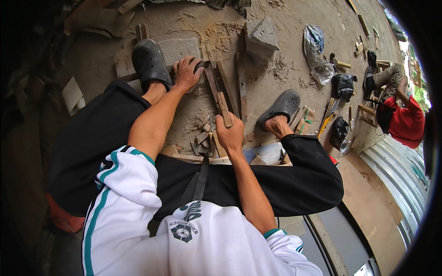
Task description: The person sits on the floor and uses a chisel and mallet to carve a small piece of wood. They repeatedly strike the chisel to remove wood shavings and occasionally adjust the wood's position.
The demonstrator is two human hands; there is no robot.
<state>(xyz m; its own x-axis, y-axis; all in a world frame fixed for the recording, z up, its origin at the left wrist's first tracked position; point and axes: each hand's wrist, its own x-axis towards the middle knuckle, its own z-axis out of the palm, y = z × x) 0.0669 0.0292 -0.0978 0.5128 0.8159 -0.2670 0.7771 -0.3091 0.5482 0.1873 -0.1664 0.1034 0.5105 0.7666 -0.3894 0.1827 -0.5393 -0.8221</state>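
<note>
My left hand (186,73) is closed around a small dark piece (201,66) just above a grey stone slab (180,49). The piece meets the far end of a long, narrow strip (212,83), perhaps a blade. My right hand (230,132) grips the near end of a wooden handle (224,108), which lines up with that strip. I cannot make out the tool's exact kind. Right of the strip, on the ground, lie a slim wooden stick (228,89) and a dark flat bar (241,87). My dark clogs (282,108) stand either side of the work.
A concrete block (261,39) stands ahead on dusty ground. Wood offcuts (214,142) lie between my legs. At right are a crumpled plastic bag (316,55), a hammer (340,63), a yellow-handled saw (326,122) and a black bag (343,86). A person in red (405,119) sits farther right.
</note>
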